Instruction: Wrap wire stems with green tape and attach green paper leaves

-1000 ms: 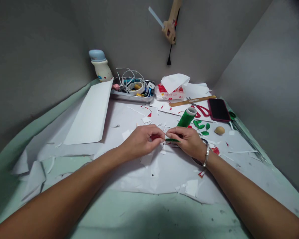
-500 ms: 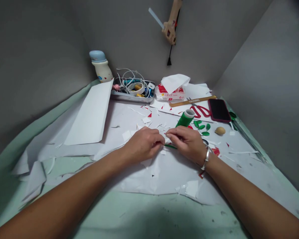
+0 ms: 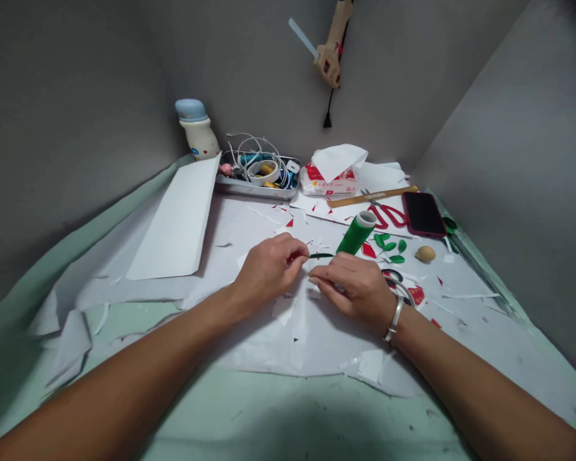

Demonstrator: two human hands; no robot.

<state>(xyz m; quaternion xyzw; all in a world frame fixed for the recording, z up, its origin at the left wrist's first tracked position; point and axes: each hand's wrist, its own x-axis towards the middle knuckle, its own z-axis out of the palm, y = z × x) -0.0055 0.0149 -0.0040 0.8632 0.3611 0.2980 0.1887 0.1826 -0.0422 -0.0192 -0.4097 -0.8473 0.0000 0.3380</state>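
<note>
Mid-frame, my left fingers (image 3: 296, 246) are pinching a green sliver (image 3: 321, 255) that a slack grip could drop, my right fingers (image 3: 330, 274) pressing together.

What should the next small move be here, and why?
Probably bring the right hand up so its fingertips meet the narrow green piece, while the left hand steadies it. The left hand pinches one end, while the right fingertips sit lower in the picture, off that pinched end. Whether they hold anything is too small to tell.
</note>
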